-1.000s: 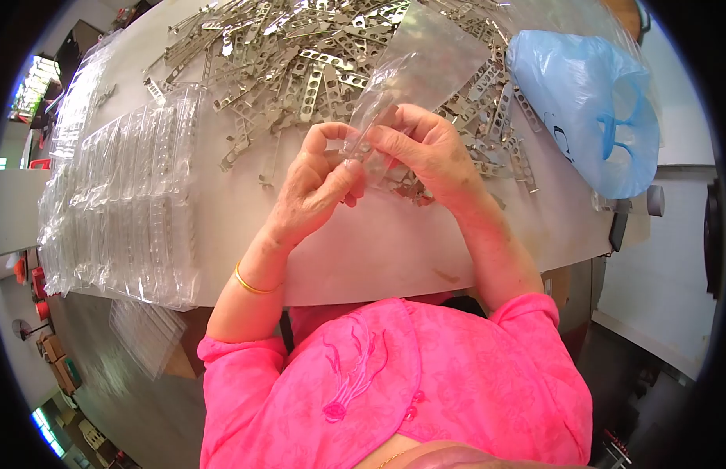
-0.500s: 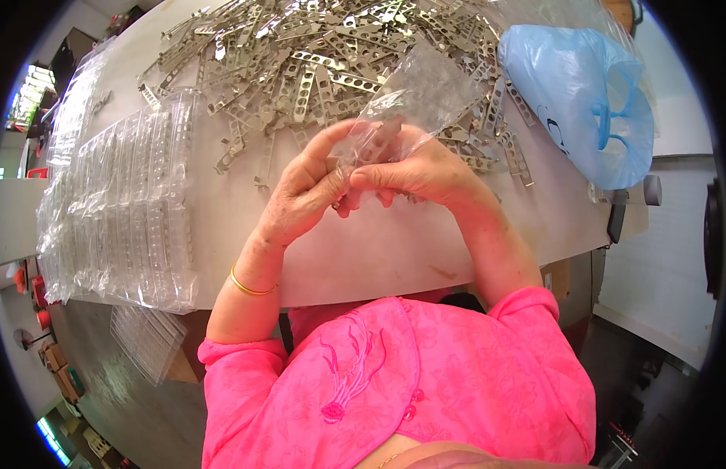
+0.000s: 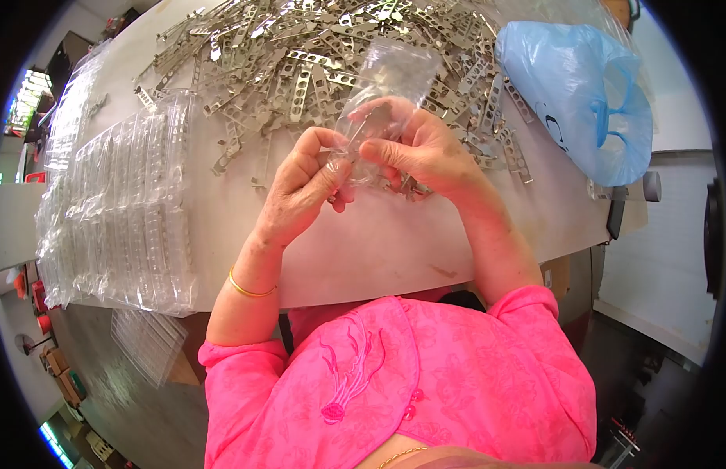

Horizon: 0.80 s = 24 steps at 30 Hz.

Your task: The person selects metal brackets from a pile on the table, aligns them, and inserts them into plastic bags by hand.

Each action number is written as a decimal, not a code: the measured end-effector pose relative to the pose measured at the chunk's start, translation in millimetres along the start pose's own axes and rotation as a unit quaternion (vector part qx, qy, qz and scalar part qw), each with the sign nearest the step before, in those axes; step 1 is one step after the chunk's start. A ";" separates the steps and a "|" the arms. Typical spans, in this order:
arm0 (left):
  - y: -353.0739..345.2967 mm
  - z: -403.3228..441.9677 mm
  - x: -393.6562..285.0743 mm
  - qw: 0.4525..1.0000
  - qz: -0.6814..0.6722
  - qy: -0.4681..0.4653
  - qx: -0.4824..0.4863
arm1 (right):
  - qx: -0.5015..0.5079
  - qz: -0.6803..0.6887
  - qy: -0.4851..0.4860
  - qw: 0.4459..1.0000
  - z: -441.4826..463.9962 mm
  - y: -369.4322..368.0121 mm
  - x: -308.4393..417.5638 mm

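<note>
Between my two hands is a clear plastic bag, its far end standing up toward the metal pile. A flat metal strip shows through the film, apparently inside it. My left hand pinches the bag's near edge between thumb and fingers. On the other side, my right hand grips the bag and the strip, thumb on top and fingers behind. Small metal bits show under the right fingers, too covered to make out. Just beyond both hands lies a large heap of perforated metal strips.
Stacked clear plastic trays in film stand at the left of the table. A blue plastic bag sits at the right, near a grey cylinder. More clear trays are below the left table edge.
The bag has become more upright and narrower, its top shifting left. My right hand has turned slightly with its fingers more around the strip. My left hand stays almost in place.
</note>
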<state>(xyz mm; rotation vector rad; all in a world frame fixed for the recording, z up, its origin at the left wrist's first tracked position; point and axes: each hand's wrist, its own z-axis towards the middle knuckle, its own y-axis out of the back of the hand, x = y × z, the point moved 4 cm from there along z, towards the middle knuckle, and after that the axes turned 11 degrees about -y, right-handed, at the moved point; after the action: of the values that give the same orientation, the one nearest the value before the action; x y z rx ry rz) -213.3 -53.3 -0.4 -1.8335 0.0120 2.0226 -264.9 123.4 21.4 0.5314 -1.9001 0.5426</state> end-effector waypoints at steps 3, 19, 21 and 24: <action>-1.7 -0.1 -1.5 1.000 0.000 0.009 0.005 | -0.006 -0.053 -0.012 0.999 -1.7 -0.8 -0.1; 2.5 -1.9 -0.4 1.000 0.013 0.012 0.013 | 0.040 -0.038 0.094 0.994 5.2 -7.0 -5.2; 3.1 -1.9 0.7 1.000 0.010 0.008 0.005 | -0.015 -0.073 -0.004 0.997 2.4 2.5 -2.5; 1.9 -1.4 0.5 1.000 0.005 0.004 -0.001 | -0.004 -0.044 0.016 0.999 3.0 1.6 -5.0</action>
<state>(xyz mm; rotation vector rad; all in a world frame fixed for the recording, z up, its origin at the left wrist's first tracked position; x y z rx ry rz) -212.6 -55.3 -1.6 -1.8474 0.0206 2.0216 -266.2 123.4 15.5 0.5962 -1.8376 0.4837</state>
